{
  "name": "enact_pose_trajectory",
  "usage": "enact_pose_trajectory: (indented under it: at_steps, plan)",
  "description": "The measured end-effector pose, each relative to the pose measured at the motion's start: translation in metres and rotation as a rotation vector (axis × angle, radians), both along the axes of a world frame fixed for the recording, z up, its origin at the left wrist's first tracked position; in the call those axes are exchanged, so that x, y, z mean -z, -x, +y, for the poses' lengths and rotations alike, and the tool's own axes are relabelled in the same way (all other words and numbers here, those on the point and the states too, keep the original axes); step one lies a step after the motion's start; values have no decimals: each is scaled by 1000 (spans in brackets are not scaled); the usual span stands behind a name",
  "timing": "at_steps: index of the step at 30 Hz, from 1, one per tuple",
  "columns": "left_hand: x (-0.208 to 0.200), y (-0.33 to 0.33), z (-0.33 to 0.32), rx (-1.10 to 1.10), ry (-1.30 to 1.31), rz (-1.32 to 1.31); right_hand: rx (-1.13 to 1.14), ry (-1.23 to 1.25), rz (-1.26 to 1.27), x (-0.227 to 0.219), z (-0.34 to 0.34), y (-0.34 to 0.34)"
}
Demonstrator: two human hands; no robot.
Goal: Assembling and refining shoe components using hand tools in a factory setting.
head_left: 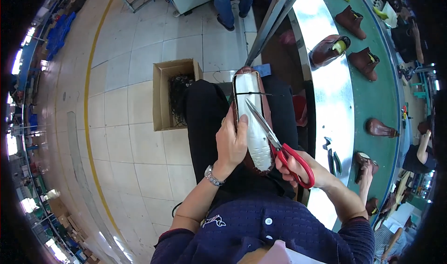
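A brown leather shoe [267, 107] lies bottom up across my thighs, its white sole face [256, 138] showing. My left hand [231, 140] grips the shoe along its left side, the thumb resting on the white face. In my right hand [294, 167] are scissors [264, 125] with red handles, fingers through the loops. The scissor blades point up and left over the white face, their tips just below a thin dark strand [250, 93] that crosses the shoe and sticks out past its right edge.
A cardboard box [159, 94] of dark scraps stands on the floor beside my left knee. To my right, a metal ledge [333, 110] carries pliers [331, 156], and a green conveyor belt [363, 101] bears several brown shoes. Another person's hand [367, 169] touches one shoe there.
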State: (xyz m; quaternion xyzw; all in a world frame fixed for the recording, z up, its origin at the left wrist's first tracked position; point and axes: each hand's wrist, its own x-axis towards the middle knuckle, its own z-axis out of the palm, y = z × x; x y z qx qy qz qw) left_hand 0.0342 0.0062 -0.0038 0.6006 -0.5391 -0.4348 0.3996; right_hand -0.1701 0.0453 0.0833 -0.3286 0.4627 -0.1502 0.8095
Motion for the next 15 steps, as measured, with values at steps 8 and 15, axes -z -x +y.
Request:
enact_pose_trajectory:
  at_steps: [8, 15]
  plan:
    - [6, 1, 0, -9, 60, -46, -17, 62, 264, -2, -20, -30]
    - [4, -4, -9, -70, 310, -261, -28, 439, 521, 2, -1, -28]
